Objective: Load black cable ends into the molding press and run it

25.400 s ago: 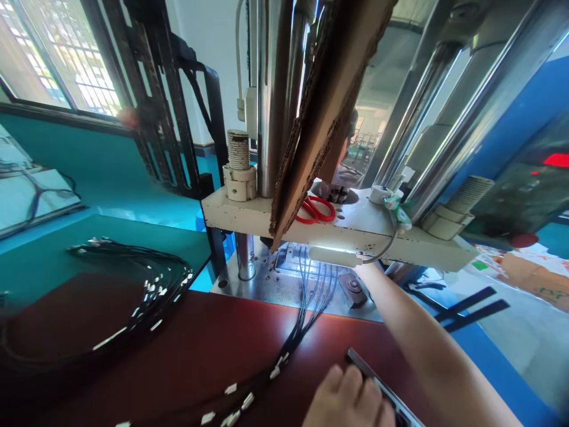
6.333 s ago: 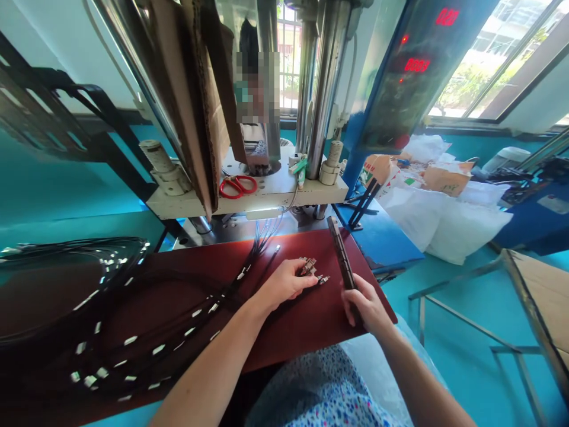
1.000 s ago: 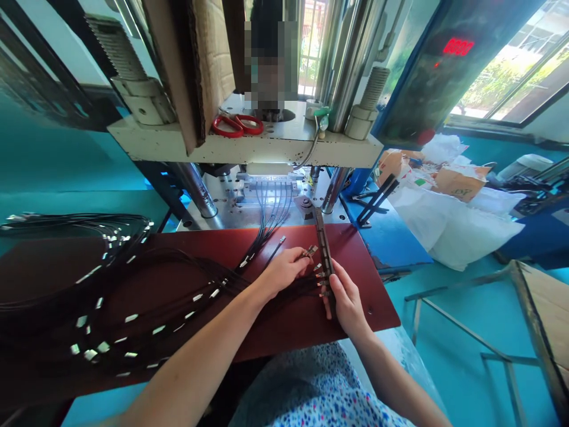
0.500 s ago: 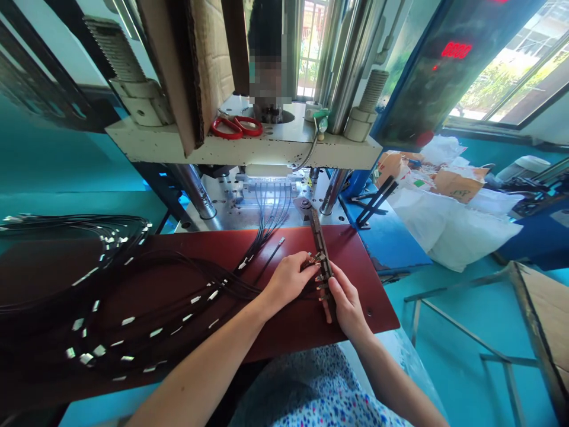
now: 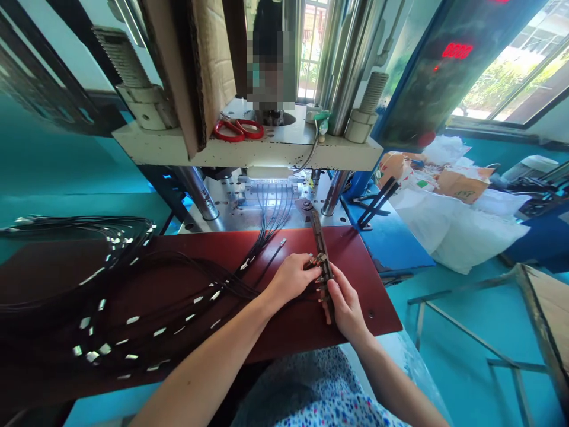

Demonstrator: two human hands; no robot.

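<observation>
My left hand [image 5: 291, 280] pinches metal-tipped ends of black cables [image 5: 231, 287] and presses them against a long dark metal bar [image 5: 318, 237] lying on the red worktop [image 5: 284, 332]. My right hand [image 5: 344, 305] is closed round the near end of that bar and steadies it. The bar points away from me toward the press base. Several more black cables [image 5: 273, 213] run from the worktop into the lit mould under the press [image 5: 249, 154].
A big bundle of black cables with white tags [image 5: 111, 308] covers the left of the worktop. Red scissors [image 5: 237, 128] lie on the press plate beside cardboard [image 5: 195, 65]. White bags [image 5: 453, 222] and boxes sit at right, near a metal frame [image 5: 466, 344].
In the last second my left hand has moved right, bringing the cable ends up to the bar. My right hand keeps its hold on the bar's near end.
</observation>
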